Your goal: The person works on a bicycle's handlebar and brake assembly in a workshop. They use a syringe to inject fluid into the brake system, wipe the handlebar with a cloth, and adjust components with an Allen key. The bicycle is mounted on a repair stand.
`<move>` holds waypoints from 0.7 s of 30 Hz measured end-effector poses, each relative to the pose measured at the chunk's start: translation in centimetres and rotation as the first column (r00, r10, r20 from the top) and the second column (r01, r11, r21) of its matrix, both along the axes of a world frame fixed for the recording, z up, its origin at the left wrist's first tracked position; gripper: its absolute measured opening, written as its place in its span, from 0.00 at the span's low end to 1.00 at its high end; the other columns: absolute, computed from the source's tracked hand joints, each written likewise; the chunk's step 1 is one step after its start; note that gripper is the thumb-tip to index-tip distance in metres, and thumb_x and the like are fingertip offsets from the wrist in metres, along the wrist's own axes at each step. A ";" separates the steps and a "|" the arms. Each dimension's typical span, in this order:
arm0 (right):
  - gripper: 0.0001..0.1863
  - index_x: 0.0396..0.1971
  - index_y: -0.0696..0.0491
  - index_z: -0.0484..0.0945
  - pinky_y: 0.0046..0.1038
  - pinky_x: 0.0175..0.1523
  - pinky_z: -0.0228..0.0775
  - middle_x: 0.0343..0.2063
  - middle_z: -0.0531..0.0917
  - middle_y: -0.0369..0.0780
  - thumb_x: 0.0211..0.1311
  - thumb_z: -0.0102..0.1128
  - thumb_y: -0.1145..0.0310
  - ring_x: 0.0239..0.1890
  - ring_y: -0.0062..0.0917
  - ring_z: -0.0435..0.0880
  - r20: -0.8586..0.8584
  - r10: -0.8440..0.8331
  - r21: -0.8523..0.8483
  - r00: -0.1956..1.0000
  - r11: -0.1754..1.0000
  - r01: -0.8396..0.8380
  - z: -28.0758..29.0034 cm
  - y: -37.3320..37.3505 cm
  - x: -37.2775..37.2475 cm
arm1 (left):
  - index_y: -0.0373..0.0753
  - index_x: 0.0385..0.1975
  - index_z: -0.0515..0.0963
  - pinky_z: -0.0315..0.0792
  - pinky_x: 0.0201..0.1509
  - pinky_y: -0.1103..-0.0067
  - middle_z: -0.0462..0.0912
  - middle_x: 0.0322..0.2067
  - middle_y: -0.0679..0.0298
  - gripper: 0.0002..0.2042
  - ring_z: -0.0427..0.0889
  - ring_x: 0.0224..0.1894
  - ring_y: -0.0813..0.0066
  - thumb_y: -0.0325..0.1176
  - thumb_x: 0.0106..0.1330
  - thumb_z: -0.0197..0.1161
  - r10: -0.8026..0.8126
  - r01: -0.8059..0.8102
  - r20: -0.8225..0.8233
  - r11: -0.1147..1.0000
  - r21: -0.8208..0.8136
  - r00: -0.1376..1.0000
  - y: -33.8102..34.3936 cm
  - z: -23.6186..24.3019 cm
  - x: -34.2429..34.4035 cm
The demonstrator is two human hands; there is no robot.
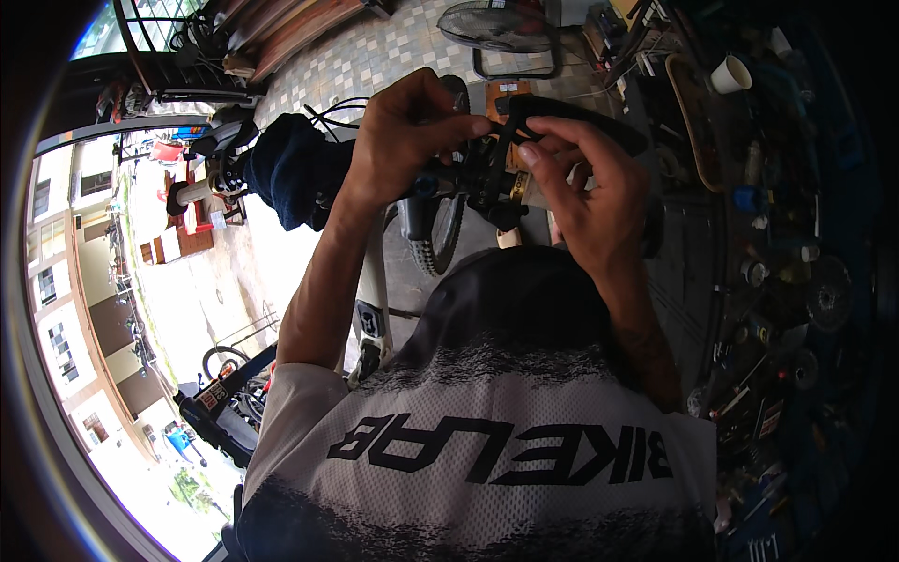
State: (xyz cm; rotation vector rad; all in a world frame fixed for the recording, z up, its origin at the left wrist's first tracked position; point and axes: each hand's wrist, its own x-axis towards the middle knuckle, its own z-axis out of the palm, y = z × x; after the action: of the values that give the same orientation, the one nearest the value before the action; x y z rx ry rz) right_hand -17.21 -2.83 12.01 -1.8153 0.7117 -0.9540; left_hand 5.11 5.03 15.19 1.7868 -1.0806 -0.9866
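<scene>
My left hand (389, 145) is closed at a dark bicycle assembly (482, 173), thumb and index finger at its top; what lies between them is too small to make out. My right hand (590, 187) curls its fingers and thumb at a thin black part (513, 122) on the right of that assembly; its exact hold is unclear. A gold-coloured fitting (517, 187) shows below the fingertips. Left of my wrist, dark blue cloth (286, 173) is wrapped over the bike. A knobbly tyre (433, 248) and a pale tube (370, 281) sit beneath.
A black fan (485, 28) stands on tiled floor behind. A crowded workbench (749, 347) with tools, round metal parts and a white cup (730, 73) runs along the right. Another bike (211, 407) is at lower left, by the bright opening onto a street and buildings (66, 309).
</scene>
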 end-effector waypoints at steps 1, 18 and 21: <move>0.15 0.49 0.57 0.87 0.21 0.27 0.75 0.32 0.89 0.37 0.69 0.75 0.66 0.26 0.17 0.85 0.010 0.003 0.005 1.000 1.000 -0.003 0.0 0.0 0.0 | 0.33 0.45 0.85 0.81 0.36 0.83 0.90 0.34 0.64 0.12 0.85 0.32 0.84 0.31 0.68 0.77 0.007 -0.008 0.042 1.000 0.022 0.999 0.0 0.2 -0.2; 0.15 0.50 0.57 0.86 0.21 0.27 0.76 0.32 0.90 0.38 0.69 0.75 0.67 0.27 0.18 0.87 0.021 0.029 -0.016 0.999 0.999 -0.029 0.0 -0.3 0.1 | 0.32 0.40 0.86 0.78 0.45 0.80 0.90 0.34 0.66 0.08 0.84 0.37 0.84 0.30 0.69 0.76 -0.140 0.139 0.029 0.990 0.036 0.990 -0.1 0.4 1.0; 0.15 0.50 0.57 0.86 0.21 0.27 0.77 0.31 0.90 0.38 0.68 0.75 0.67 0.27 0.18 0.87 0.024 0.031 -0.031 0.999 0.999 -0.030 0.0 -0.5 0.1 | 0.34 0.36 0.85 0.75 0.42 0.81 0.89 0.31 0.67 0.10 0.81 0.35 0.86 0.32 0.65 0.79 -0.109 0.099 0.127 0.991 0.085 0.986 -0.2 0.5 0.6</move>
State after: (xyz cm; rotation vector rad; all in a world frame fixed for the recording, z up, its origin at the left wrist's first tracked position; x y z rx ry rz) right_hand -17.12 -3.28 11.98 -1.8332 0.6560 -0.9696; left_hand 5.75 4.86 15.72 1.8968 -1.2433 -0.9971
